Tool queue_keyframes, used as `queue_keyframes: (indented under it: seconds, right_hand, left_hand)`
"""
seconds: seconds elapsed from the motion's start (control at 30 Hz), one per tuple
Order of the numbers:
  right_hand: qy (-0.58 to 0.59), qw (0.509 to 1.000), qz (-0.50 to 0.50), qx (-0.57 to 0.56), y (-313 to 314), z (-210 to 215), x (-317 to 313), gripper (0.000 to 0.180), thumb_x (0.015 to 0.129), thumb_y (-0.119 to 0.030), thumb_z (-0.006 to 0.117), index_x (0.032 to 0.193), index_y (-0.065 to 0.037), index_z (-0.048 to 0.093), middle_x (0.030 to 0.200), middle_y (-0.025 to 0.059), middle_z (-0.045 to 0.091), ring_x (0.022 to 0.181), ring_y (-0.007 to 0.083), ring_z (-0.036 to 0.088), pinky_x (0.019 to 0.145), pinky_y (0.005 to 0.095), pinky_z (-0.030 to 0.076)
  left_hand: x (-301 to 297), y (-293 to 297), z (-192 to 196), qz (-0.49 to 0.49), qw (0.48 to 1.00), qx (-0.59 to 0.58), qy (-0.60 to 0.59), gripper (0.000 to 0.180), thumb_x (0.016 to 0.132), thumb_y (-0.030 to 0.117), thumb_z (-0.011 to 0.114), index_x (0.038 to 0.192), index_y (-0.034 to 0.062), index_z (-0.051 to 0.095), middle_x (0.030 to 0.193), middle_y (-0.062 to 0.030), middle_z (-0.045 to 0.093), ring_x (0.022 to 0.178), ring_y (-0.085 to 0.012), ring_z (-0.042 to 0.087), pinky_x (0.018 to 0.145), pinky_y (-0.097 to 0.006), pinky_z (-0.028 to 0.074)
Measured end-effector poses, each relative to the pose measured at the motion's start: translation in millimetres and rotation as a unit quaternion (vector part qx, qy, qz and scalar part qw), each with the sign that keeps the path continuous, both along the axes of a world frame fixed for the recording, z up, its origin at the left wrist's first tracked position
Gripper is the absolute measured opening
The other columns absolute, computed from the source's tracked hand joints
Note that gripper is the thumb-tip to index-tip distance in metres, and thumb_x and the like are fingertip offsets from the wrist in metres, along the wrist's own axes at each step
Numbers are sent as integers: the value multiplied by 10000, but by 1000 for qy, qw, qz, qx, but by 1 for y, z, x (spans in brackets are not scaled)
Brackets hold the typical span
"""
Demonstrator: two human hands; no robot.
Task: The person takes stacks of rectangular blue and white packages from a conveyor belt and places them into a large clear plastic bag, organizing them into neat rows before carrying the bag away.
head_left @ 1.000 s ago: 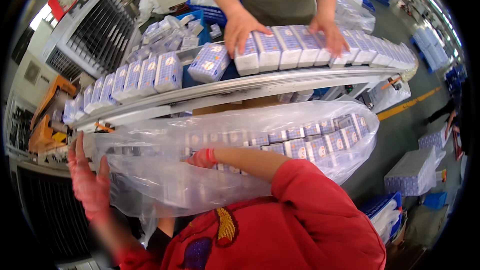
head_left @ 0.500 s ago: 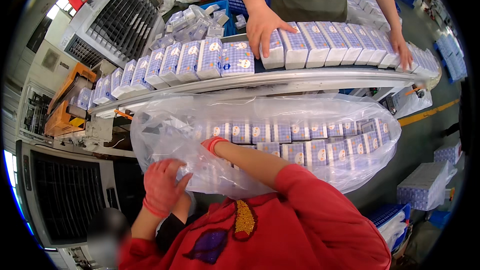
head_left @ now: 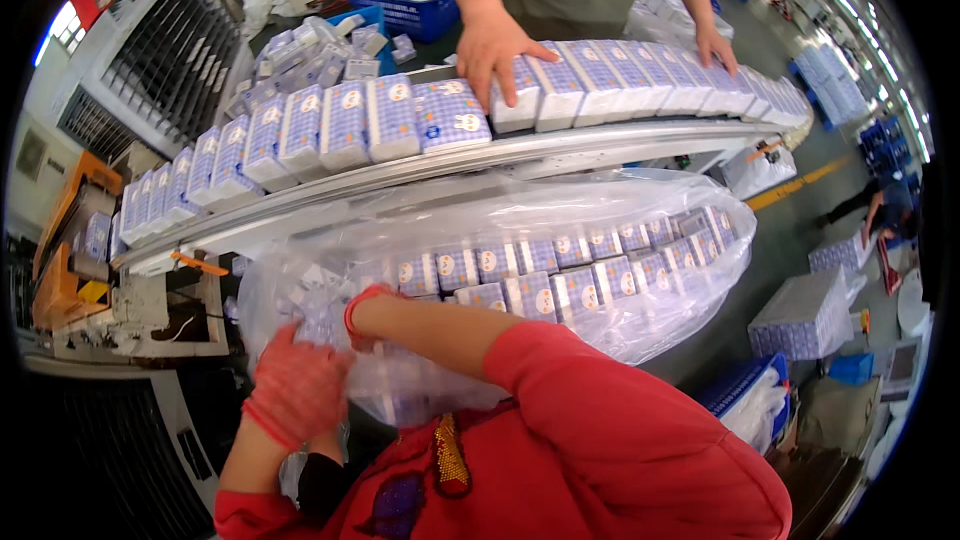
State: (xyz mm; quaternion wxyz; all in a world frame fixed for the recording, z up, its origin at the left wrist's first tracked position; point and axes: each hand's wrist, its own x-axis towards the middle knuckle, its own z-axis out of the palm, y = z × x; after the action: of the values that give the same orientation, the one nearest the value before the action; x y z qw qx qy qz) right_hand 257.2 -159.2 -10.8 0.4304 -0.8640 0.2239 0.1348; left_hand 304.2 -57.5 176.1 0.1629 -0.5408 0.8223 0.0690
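Note:
A large clear plastic bag lies in front of me, holding rows of tissue packs with a purple-and-white check and a rabbit face. My right hand, in a red mesh glove, reaches across to the left into the bag's mouth; its fingers are hidden in the crumpled film. Close beside it, at the bag's near left edge, is my left hand, also gloved in red mesh. Its fingers are bent toward the film but smeared, so whether they grip it does not show.
Beyond the bag runs a metal-edged conveyor carrying a row of tissue packs. Across it, a co-worker's hands press on the packs. Loose packs heap at the back left near a blue basket. A wrapped bundle stands at right.
My left hand has come up against the bag's edge beside my right hand, its fingers more bent. The view has shifted, moving the scene leftward. The co-worker's hands stay on the packs.

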Motion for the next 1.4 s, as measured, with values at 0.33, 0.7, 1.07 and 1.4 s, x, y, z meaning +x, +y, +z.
queue_keyframes:
  seconds: [0.33, 0.7, 1.07, 1.4]
  right_hand:
    - [231, 971, 22, -52, -140, 119, -273, 568, 773, -543, 393, 1115, -102, 501, 1123, 112, 499, 1026, 240, 468, 862, 349, 351]
    - [326, 885, -298, -147, -97, 92, -518, 506, 703, -486, 511, 1073, -141, 529, 989, 118, 564, 921, 296, 528, 791, 343, 409]
    - [28, 770, -499, -397, -112, 39, -526, 143, 714, -135, 537, 832, -62, 571, 795, 140, 583, 733, 308, 555, 662, 360, 440]
    - [42, 887, -323, -326, -79, 118, -452, 353, 727, -370, 568, 894, -61, 604, 815, 146, 592, 720, 283, 570, 670, 345, 448]
  left_hand:
    - [-44, -64, 18, 22, 948, 193, 252, 392, 776, 445, 461, 950, 116, 586, 844, -98, 594, 800, -257, 565, 690, -320, 448]
    - [-96, -100, -95, 257, 875, 365, 186, 483, 824, 457, 370, 1160, 120, 454, 1062, -156, 522, 877, -264, 542, 775, -315, 405]
    - [-199, -158, -131, -31, 921, 306, 240, 469, 816, 477, 362, 1160, 168, 436, 1096, -150, 493, 992, -299, 475, 851, -348, 366]
    - [-176, -118, -117, 12, 924, 246, 292, 514, 803, 442, 426, 1224, 154, 363, 1136, -133, 476, 972, -308, 493, 831, -336, 395]
